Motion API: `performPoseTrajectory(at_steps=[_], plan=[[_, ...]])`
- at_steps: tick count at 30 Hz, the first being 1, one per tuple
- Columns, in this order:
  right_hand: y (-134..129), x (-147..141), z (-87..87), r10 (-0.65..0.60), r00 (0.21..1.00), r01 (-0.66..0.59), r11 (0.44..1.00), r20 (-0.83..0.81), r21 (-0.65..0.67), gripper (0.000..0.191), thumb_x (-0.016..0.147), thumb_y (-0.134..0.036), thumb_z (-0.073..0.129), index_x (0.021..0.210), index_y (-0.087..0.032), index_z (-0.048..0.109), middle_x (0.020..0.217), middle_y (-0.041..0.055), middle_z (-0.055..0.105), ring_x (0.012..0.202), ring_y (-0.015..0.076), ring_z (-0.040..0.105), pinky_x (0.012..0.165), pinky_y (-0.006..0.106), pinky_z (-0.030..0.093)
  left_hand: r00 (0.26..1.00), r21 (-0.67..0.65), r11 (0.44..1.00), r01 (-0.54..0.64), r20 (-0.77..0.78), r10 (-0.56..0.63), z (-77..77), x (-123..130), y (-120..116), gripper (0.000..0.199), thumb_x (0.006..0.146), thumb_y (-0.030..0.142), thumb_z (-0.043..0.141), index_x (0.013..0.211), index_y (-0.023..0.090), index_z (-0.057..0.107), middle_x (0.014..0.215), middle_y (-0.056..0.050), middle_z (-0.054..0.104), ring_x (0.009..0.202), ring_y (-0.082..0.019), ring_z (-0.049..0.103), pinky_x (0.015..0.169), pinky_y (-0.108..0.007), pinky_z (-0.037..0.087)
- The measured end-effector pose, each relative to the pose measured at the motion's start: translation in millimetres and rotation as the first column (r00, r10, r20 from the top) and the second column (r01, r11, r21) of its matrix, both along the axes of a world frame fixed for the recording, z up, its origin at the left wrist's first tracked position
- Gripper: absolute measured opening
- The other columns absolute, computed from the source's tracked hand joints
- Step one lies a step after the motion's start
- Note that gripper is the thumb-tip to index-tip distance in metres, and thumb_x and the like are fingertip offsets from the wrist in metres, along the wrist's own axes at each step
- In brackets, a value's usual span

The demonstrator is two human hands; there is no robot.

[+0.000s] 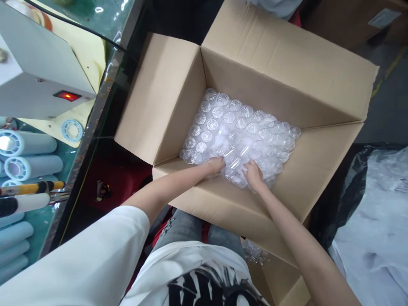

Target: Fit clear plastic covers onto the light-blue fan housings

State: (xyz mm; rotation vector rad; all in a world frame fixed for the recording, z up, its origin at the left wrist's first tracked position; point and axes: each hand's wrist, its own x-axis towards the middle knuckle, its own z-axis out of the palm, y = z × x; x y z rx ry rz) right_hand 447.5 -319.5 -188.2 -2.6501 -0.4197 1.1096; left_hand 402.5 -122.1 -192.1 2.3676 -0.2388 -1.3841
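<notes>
I had the left hand curled against clear plastic pieces inside the cardboard box, near its closest wall; the right hand bent its fingers onto the same plastic. I couldn't tell whether either pinched anything. Toward the box's far left corner, round ends sat in rows, seemingly done; between the hands, tipped pieces looked unsettled. The box's flaps stood open.

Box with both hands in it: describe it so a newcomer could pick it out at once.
Find the green table along the left side. Right of it, a large brown box spreads its flaps open. Unlike the lower box, it has the left hand and right hand inside, among rows of clear, round-ended pieces.
</notes>
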Motion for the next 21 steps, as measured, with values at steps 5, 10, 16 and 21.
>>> performPoseTrajectory(at_steps=[5,10,16,21], plan=[[-46.0,12.3,28.5,-0.146,0.970,0.128,0.987,0.192,0.101,0.015,0.088,-0.020,0.053,0.097,-0.013,0.062,0.123,0.0111,0.058,0.113,0.0229,0.054,0.093,0.040,0.044,1.000,-0.060,0.998,0.008,-0.012,-0.009,-8.9,-0.2,-9.1,0.030,0.091,0.031,0.055,0.115,0.014,0.057,0.116,-0.009,0.059,0.101,-0.020,0.060,0.087,-0.042,0.052],[-82.2,13.6,59.8,-0.234,0.933,0.221,0.972,0.275,0.077,0.030,0.088,-0.030,0.042,0.099,-0.013,0.063,0.098,0.0114,0.067,0.091,0.0241,0.060,0.079,0.034,0.046,0.997,-0.124,0.990,-0.073,0.012,0.076,-9.9,1.2,-12.2,0.029,0.091,0.031,0.055,0.114,0.013,0.057,0.114,-0.009,0.060,0.101,-0.020,0.060,0.086,-0.041,0.052],[-70.5,13.6,52.0,-0.162,0.976,0.176,0.981,0.148,-0.084,0.029,0.094,-0.033,0.043,0.108,-0.012,0.057,0.090,0.0065,0.063,0.077,0.0183,0.059,0.072,0.034,0.047,0.953,-0.145,0.944,-0.296,0.028,0.303,8.6,11.3,2.1,0.029,0.091,0.032,0.055,0.113,0.013,0.058,0.114,-0.009,0.060,0.101,-0.020,0.060,0.087,-0.042,0.052],[-27.8,-6.5,15.2,0.052,0.976,-0.071,0.994,-0.214,-0.079,0.028,0.090,-0.036,0.058,0.108,-0.015,0.060,0.102,0.0055,0.064,0.088,0.0174,0.062,0.080,0.038,0.052,0.851,-0.159,0.838,-0.522,-0.029,0.524,34.1,11.6,21.4,0.032,0.093,0.037,0.051,0.109,0.012,0.059,0.107,-0.008,0.064,0.094,-0.019,0.063,0.083,-0.039,0.053]])
